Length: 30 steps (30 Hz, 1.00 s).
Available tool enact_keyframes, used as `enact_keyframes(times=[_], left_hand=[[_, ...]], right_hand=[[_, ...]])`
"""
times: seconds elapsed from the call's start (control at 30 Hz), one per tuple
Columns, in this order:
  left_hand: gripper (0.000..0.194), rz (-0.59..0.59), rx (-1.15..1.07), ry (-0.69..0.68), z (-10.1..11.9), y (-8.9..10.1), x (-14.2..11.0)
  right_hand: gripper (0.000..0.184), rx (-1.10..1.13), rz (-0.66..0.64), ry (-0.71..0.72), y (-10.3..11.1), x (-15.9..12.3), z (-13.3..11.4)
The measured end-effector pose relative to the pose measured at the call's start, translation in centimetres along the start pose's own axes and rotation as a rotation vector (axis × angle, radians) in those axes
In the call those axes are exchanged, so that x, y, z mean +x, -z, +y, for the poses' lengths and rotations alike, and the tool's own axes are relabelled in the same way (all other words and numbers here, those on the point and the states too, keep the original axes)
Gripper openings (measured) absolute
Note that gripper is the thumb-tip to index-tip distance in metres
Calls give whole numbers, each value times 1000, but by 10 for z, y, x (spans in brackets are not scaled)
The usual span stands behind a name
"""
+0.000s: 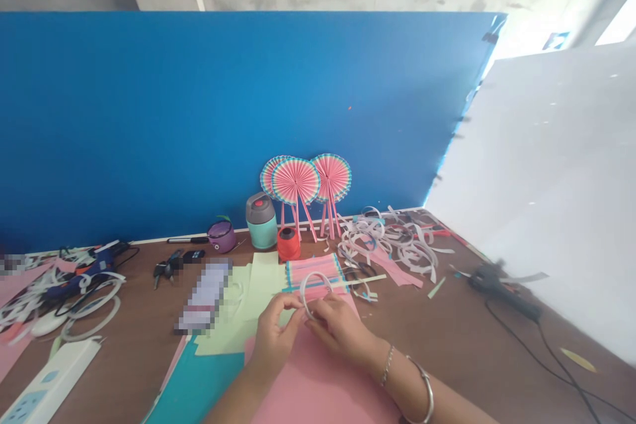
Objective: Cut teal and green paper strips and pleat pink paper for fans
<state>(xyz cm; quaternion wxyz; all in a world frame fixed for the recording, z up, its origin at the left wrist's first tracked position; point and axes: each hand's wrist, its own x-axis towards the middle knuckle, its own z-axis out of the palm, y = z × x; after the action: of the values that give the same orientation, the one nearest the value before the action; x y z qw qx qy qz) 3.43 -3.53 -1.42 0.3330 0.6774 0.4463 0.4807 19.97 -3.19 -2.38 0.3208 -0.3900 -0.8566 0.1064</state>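
My left hand (279, 331) and my right hand (340, 328) meet above a pink paper sheet (318, 384). Both pinch a narrow white strip (303, 288) that curls up in a loop between them. What the strip is made of, I cannot tell. Just beyond my fingers lies a pleated pink paper piece (313, 268) with striped edges. Pale green paper (233, 318) and a teal sheet (203, 377) spread out on the left of my hands.
Round pleated fans (296, 181) lean against the blue panel (199, 112), near a teal container (262, 228) and red thread spool (289, 245). Curled white strips (372, 235) pile up at right. A corded glue gun (501, 291), blurred phone (206, 295) and power strip (62, 377) flank the work.
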Motion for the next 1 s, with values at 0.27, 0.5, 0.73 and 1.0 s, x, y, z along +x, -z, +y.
enact_keyframes(times=[0.27,0.5,0.73,1.0], left_hand=[[10,10,-20,38,3,-1,0],[13,87,33,-41,3,4,4],[15,98,-6,31,4,8,8],[21,182,17,124,1,22,18]], right_hand=[[12,1,22,-14,-2,-1,1],[23,-193,166,18,9,5,4],[19,-161,89,-23,27,8,-4],[25,-193,146,-85,40,9,6]])
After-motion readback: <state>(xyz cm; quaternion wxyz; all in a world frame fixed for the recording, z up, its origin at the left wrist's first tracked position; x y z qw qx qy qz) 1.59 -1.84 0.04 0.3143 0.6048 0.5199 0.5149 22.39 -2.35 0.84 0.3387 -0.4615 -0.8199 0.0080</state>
